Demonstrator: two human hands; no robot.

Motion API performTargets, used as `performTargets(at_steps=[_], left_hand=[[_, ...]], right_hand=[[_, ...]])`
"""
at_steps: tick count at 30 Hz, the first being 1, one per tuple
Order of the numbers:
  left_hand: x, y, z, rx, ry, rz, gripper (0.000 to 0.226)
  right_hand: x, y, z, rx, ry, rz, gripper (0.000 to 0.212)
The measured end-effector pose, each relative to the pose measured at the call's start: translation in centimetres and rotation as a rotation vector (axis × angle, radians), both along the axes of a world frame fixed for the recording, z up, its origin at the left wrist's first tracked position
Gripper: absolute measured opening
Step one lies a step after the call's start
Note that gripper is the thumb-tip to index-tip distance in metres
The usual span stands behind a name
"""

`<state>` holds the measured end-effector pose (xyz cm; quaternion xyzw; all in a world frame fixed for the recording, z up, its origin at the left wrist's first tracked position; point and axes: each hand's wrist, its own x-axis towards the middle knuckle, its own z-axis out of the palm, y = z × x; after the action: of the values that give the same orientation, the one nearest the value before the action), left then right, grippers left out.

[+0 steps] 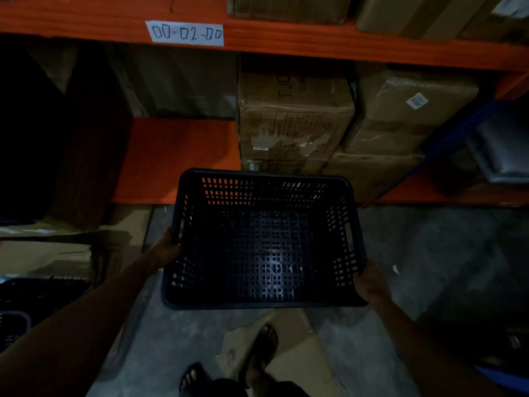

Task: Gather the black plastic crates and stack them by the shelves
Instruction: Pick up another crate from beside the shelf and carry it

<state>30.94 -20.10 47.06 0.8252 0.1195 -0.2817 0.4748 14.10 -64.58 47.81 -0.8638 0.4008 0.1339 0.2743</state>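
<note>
Gripping opposite rims, both hands, left [167, 249] and right [370, 283], hold an empty, perforated black crate [263, 242].

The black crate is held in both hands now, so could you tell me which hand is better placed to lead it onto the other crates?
Probably the left hand: the other black crates lie at the lower left, on its side of the held crate.

Black crate [264, 245], square-grid perforations; orange shelf beams [286, 44]; brown cartons [294, 116]; white label [185, 33]; grey floor [429, 253].
</note>
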Motion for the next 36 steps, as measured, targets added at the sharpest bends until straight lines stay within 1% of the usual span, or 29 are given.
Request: performTargets(at_steps=[1,2,4,5,6,9,11,12,14,15,17,19,22,24,27,29,31,34,36], left_hand=[[-0.4,-0.1,0.5,0.024,-0.006,0.007,0.045],[-0.6,-0.2,0.2,0.027,-0.060,0.013,0.044],[-1.0,-0.7,0.3,0.081,-0.196,-0.038,0.038],[-1.0,-0.9,0.5,0.134,-0.242,-0.072,0.034],[-1.0,-0.9,0.3,0.165,-0.250,-0.091,0.032],[-1.1,-0.6,-0.1,0.226,-0.126,-0.062,0.046],[-1.6,-0.8,0.0,0.341,-0.071,-0.003,0.054],[-1.9,-1.0,0.0,0.411,-0.066,0.028,0.055],[-2.1,-1.4,0.1,0.470,-0.082,0.075,0.057],[-2.1,-1.4,0.2,0.481,-0.084,0.086,0.057],[-1.8,-1.4,0.2,0.503,-0.095,0.088,0.059],[-1.8,-1.5,0.5,0.517,-0.111,0.065,0.061],[-2.2,-1.8,0.7,0.556,-0.164,0.064,0.068],[-2.8,-1.9,1.0,0.552,-0.201,0.056,0.080],[-3.5,-2.1,1.6,0.538,-0.256,-0.002,0.099],[-4.1,-2.4,1.9,0.593,-0.281,-0.050,0.105],[-4.4,-2.7,2.2,0.626,-0.281,-0.070,0.106],[-4.2,-3.3,2.4,0.635,-0.282,-0.089,0.110],[-3.9,-3.5,2.5,0.652,-0.287,-0.097,0.111]], right_hand=[[0.2,0.0,0.0,-0.017,0.001,0.003,0.044],[0.4,-0.1,0.0,-0.033,0.005,0.008,0.044],[1.0,-0.4,0.1,-0.036,0.025,0.012,0.046],[1.3,-0.5,0.2,-0.031,0.029,0.010,0.049],[1.3,-0.6,0.3,-0.032,0.033,0.011,0.051],[1.2,-0.4,0.1,-0.091,0.069,0.031,0.053],[1.1,-0.1,-0.1,-0.114,0.073,0.031,0.052],[1.1,-0.1,-0.2,-0.099,0.073,0.026,0.051],[1.2,-0.4,-0.4,-0.056,0.071,0.022,0.052],[1.2,-0.5,-0.5,-0.042,0.069,0.020,0.052],[1.1,-0.7,-0.7,-0.063,0.048,0.015,0.045],[0.8,-0.4,-0.9,-0.125,0.011,0.016,0.038],[0.1,-0.1,-1.2,-0.237,-0.008,0.069,0.037],[-0.3,-0.4,-1.4,-0.237,-0.006,0.095,0.040],[-0.7,-0.5,-1.7,-0.099,-0.003,0.071,0.046],[-1.0,-0.2,-1.9,-0.069,-0.019,0.055,0.051],[-1.0,-0.1,-1.8,-0.130,-0.041,0.068,0.056],[-0.2,-0.9,-1.2,-0.216,0.021,0.156,0.066],[0.1,-1.2,-1.0,-0.269,0.023,0.178,0.068]])
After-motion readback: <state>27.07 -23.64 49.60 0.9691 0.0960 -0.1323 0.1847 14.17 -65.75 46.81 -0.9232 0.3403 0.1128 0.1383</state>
